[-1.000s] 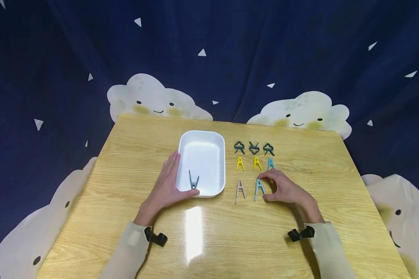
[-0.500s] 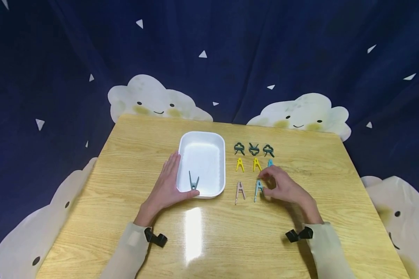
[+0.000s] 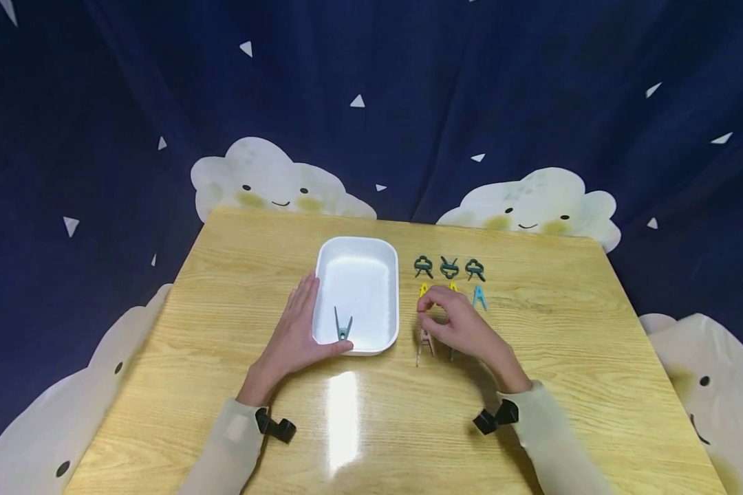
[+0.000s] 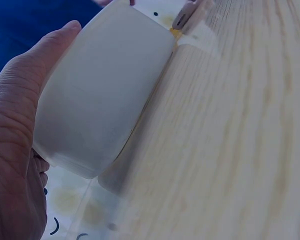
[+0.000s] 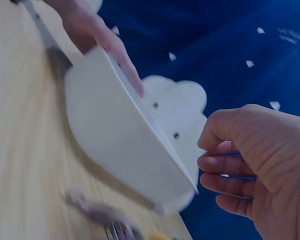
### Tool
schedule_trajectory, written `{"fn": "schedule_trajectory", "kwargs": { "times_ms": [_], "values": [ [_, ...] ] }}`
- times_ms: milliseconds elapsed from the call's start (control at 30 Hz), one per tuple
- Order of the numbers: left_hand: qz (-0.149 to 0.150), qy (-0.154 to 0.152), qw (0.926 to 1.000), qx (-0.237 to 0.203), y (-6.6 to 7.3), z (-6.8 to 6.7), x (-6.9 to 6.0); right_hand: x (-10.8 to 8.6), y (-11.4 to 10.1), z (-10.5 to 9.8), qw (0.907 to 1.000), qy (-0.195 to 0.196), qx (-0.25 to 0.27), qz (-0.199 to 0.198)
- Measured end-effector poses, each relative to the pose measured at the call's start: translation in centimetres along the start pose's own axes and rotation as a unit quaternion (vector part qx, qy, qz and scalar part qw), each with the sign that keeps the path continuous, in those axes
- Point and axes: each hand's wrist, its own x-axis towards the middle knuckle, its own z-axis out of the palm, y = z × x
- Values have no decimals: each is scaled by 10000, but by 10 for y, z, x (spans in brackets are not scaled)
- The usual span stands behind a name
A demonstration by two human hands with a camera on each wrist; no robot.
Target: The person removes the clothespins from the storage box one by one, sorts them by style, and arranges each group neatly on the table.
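My left hand (image 3: 298,326) rests on the near left corner of a white tray (image 3: 393,330), fingers straight along its left wall and thumb across the near rim. In the tray lies a grey-green clothespin (image 3: 343,331), near the thumb. My right hand (image 3: 461,323) hovers over a pink clothespin (image 3: 425,342), thumb and index tips close together, the other fingers loosely bent. Nothing shows between those tips. Under the hand, a light-blue clothespin is mostly hidden. In the right wrist view the pink clothespin (image 5: 102,210) is blurred on the table, below the right hand (image 5: 262,160).
Three dark green cloud-shaped clips (image 3: 449,268) form a back row on the wooden table (image 3: 254,240). In front are two yellow clothespins (image 3: 424,289), partly covered by the hand, and a blue clothespin (image 3: 479,298). A dark curtain (image 3: 408,103) hangs behind.
My right hand has moved left, away from the light-blue clothespin to above the pink one, uncovering the blue clothespin behind. Its thumb and index have come closer together. The left hand stays put.
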Motion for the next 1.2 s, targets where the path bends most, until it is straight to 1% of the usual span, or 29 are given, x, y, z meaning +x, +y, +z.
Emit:
{"fn": "schedule_trajectory", "kwargs": {
  "times_ms": [133, 267, 433, 567, 733, 867, 1000, 1133, 1200],
  "values": [
    [-38, -22, 10000, -8, 0, 0, 0, 17, -14, 14, 9996, -134, 13, -228],
    [-28, -24, 10000, -9, 0, 0, 0, 33, -25, 26, 9990, -254, -18, -366],
    [32, -9, 10000, 47, 0, 0, -1, 52, -34, 41, 9965, -543, -377, -508],
    [51, -2, 10000, 69, -1, 0, -1, 65, -40, 54, 9924, -903, -626, -557],
    [119, 20, 9999, 61, -1, 0, -1, 78, -45, 70, 9857, -1397, -766, -548],
    [141, 35, 9999, 75, -1, 0, -2, 86, -46, 81, 9800, -1637, -972, -577],
    [130, 6, 9999, 101, 0, 0, -2, 90, -46, 90, 9722, -1900, -1282, -482],
    [105, -15, 9998, 139, 0, 0, -2, 91, -46, 98, 9643, -2196, -1426, -387],
    [96, -27, 9998, 156, 1, 0, -2, 91, -46, 101, 9606, -2293, -1513, -413]
  ]
}}
